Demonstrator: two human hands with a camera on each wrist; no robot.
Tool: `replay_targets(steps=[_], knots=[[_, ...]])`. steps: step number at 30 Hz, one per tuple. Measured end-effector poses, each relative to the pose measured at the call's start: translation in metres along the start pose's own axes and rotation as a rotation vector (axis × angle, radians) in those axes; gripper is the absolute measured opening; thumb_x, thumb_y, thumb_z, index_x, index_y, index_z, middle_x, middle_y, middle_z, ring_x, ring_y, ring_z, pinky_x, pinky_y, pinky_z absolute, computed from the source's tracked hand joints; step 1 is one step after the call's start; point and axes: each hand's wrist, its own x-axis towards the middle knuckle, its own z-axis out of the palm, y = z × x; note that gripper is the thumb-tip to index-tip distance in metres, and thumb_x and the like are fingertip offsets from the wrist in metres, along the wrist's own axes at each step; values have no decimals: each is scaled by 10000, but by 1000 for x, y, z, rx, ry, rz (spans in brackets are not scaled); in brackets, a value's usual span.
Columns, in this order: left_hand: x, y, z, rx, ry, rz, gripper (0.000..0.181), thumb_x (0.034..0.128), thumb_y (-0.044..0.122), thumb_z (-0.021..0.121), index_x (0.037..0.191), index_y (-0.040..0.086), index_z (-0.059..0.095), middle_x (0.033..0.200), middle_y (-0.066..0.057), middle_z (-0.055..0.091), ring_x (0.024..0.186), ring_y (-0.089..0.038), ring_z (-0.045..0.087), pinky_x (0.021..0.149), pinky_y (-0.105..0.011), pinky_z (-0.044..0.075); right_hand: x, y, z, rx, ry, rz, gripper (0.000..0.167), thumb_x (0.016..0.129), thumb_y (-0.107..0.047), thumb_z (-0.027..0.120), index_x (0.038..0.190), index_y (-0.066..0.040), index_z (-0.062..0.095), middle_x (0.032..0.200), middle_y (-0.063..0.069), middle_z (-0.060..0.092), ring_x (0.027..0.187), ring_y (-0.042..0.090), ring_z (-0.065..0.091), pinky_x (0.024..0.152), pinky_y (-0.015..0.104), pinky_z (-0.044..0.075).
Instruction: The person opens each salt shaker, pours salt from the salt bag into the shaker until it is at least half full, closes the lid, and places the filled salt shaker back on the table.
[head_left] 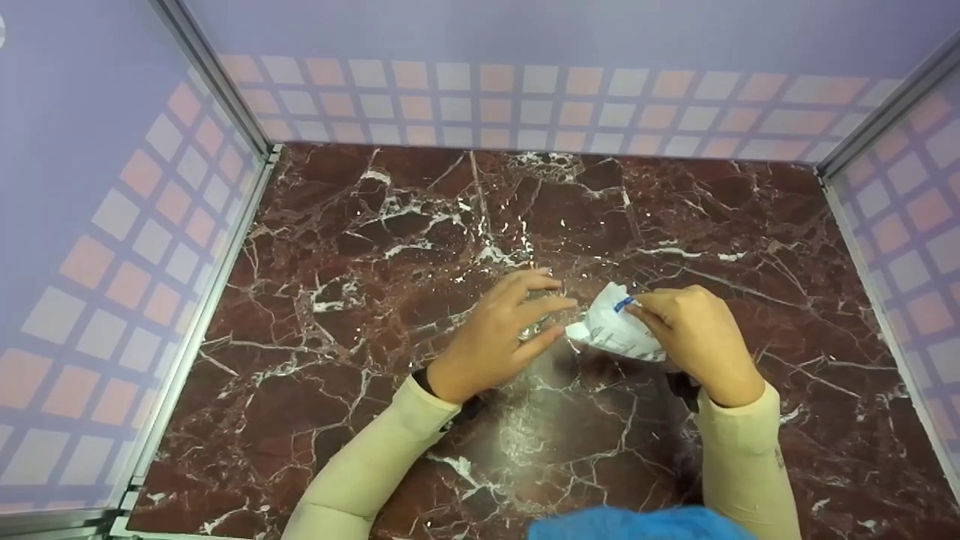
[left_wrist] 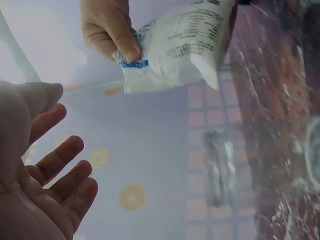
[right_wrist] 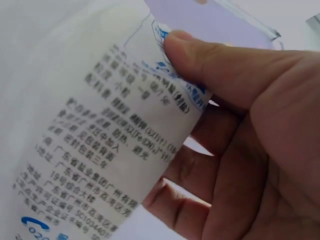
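Note:
A white plastic salt packet (head_left: 611, 326) with dark printed text and a blue mark hangs tilted over the dark marbled table. My right hand (head_left: 694, 330) grips it by one edge, the thumb (right_wrist: 187, 52) pressed on the printed side and the other fingers behind. In the right wrist view the printed face (right_wrist: 115, 135) is close up. My left hand (head_left: 502, 326) stands beside the packet, apart from it, with fingers spread and relaxed and nothing held. Something clear and shiny shows beneath the left fingers; its kind is hard to tell.
Purple walls with a pink and white checked band (head_left: 495, 105) enclose the table (head_left: 337, 420) at the back and both sides. Metal rails (head_left: 199, 330) run along the side edges. Blue cloth (head_left: 637, 525) shows at the near edge.

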Motion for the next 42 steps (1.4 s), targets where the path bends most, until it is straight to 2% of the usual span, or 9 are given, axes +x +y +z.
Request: replay_targets(steps=[4,6,10,15,19,25,30,36,42], knots=[[4,10,0,-3,7,26,374,980,261,715,1334,149,667,1385,-74,605,1407,-277,484,1224,-401,315,-2,-10,-3,-6,71,-130,100,862,-121,839,811,-97,757,648,-20,647,582,209,571,612,393,496],[8,14,1,-1,11,32,410,970,255,731,1352,131,647,1387,-72,603,1386,-252,503,1213,-376,331,-2,-15,-4,-6,122,-202,86,848,-116,848,900,-68,799,732,26,724,650,250,650,681,424,543],[11,20,1,4,-6,24,457,999,294,693,1406,116,587,1377,-49,601,1321,-175,541,1167,-299,379,0,-25,-2,45,175,-308,120,845,-104,837,937,-34,806,764,75,741,655,263,662,675,414,543],[9,21,0,-6,-52,-13,420,1026,330,650,1361,87,582,1306,-28,640,1215,-147,599,1089,-249,443,1,-34,1,61,139,-380,113,837,-46,824,947,-39,801,726,56,698,644,243,639,688,402,523],[9,22,-1,0,-76,-33,319,1033,325,636,1243,84,632,1175,-6,683,1051,-128,642,967,-223,504,1,-38,3,37,116,-409,157,812,17,821,952,-49,796,702,48,665,631,230,621,710,399,526],[9,23,-2,31,-95,-14,228,1014,274,661,1152,94,687,1066,0,724,924,-119,675,827,-242,559,1,-40,4,41,159,-442,187,800,56,802,959,-43,797,769,56,720,648,226,639,744,409,545],[9,24,-3,46,-93,13,211,1027,290,645,1142,122,703,1045,21,723,907,-104,675,812,-234,557,2,-42,7,24,198,-467,133,836,11,785,955,-45,799,792,53,738,659,220,655,737,391,551],[11,23,-4,4,-69,83,226,1051,314,608,1103,129,728,1054,14,733,947,-108,686,884,-219,544,0,-44,5,30,212,-473,115,849,-10,778,957,-43,799,794,54,741,664,220,660,727,386,558],[10,24,-5,-9,10,153,142,1021,220,662,1011,113,755,1011,4,763,938,-115,712,918,-191,536,-1,-46,6,69,215,-460,81,876,-52,771,952,-42,798,813,58,753,692,232,672,687,376,552]])
